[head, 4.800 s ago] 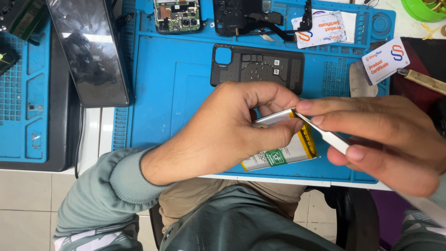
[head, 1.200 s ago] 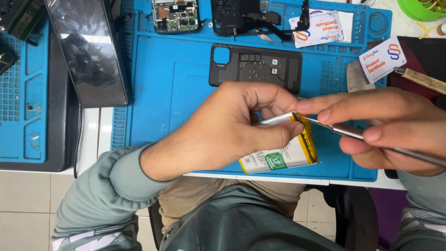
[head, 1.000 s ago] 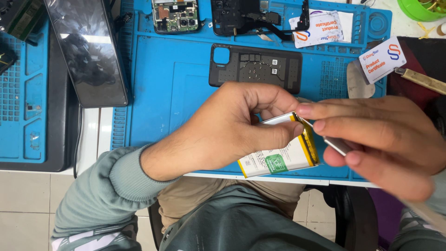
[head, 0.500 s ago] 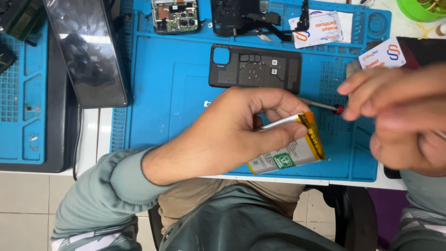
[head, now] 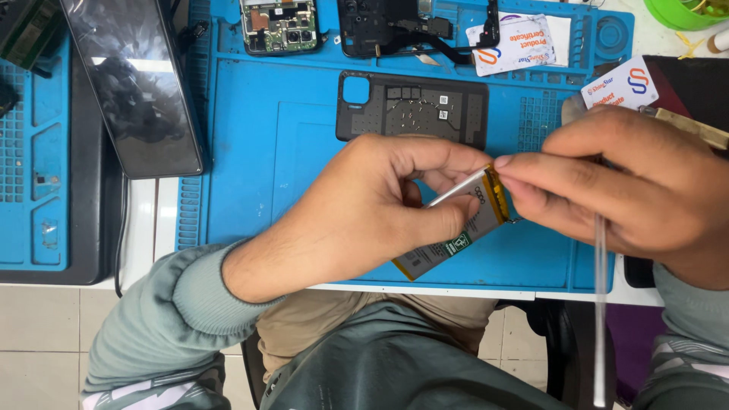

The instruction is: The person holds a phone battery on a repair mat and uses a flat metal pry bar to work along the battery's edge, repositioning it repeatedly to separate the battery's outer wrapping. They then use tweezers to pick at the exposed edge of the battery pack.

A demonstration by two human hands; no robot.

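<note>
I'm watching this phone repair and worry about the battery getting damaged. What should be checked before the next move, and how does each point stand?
1. Battery held firmly: ok, the left hand grips it between thumb and fingers.
2. Battery clear of the blue mat: ok, it is lifted, tilted above the mat's front edge.
3. Right hand placed at the yellow end: ok, fingertips meet it there.
4. Tool tip position: cannot tell, the thin tool is blurred and its tip is hidden.
5. Battery free of dents: cannot tell, the hands cover much of it.
6. Back cover out of the way: ok, it lies flat on the mat behind the hands.
</note>
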